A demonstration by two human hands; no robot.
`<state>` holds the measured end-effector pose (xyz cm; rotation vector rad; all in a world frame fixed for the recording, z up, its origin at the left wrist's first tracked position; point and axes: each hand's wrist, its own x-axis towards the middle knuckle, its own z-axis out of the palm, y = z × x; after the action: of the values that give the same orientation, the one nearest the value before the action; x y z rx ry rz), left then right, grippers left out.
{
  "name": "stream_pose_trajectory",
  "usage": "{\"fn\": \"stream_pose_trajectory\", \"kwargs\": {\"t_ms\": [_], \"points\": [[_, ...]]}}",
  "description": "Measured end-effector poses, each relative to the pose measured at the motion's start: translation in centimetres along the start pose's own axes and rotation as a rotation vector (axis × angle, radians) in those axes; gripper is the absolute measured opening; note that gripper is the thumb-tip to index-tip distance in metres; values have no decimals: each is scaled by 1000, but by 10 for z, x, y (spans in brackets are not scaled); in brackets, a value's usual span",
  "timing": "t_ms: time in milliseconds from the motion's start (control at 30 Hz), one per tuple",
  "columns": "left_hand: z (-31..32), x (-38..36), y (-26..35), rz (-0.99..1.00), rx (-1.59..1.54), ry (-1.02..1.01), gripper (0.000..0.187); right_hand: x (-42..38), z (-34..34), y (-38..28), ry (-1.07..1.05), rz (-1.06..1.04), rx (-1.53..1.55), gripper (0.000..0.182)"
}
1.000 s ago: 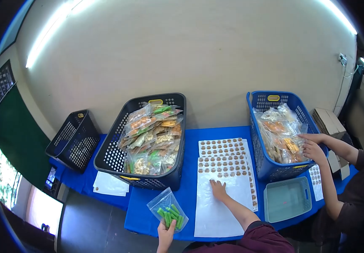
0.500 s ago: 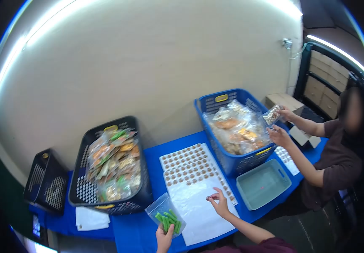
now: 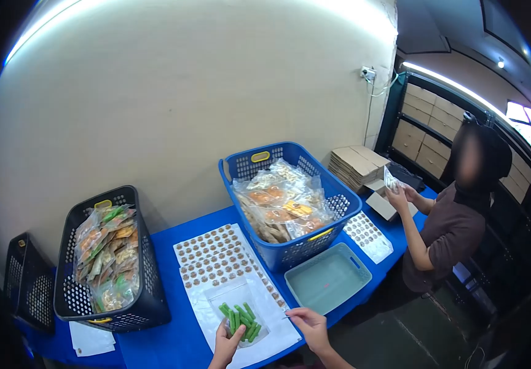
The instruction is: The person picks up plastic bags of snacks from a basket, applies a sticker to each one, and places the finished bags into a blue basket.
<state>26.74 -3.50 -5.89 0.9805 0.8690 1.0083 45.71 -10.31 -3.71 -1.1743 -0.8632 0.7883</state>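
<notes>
At the lower centre of the frame, a person's left hand [image 3: 227,344] clamps its fingers on a clear bag of green sticks [image 3: 242,317] over sticker sheets [image 3: 213,261] on a blue tabletop [image 3: 160,339]. Just right, the right hand [image 3: 289,315] pinches a small thin item, fingertips together. At right, a co-worker's hands [image 3: 402,197] hold a packet [image 3: 391,179].

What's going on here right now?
The person's left hand holds a clear bag of green sticks over the sheets of round labels. The right hand pinches a small thing, too small to make out, near the sheets' right edge. To the right, a co-worker holds another small bag. Filled bags lie in the blue basket and the black basket.
</notes>
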Motion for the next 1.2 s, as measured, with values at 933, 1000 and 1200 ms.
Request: {"fn": "stream_pose_trajectory", "kwargs": {"t_ms": [933,1000,1200], "points": [[244,80,15,51,-73,-499,32,93,-145,-89,124,-220,-124,26],[248,82,8,70,-32,-494,32,95,-151,-91,125,-210,-114,23],[247,84,-3,116,9,-419,32,107,-152,-78,104,-223,-117,23]]}}
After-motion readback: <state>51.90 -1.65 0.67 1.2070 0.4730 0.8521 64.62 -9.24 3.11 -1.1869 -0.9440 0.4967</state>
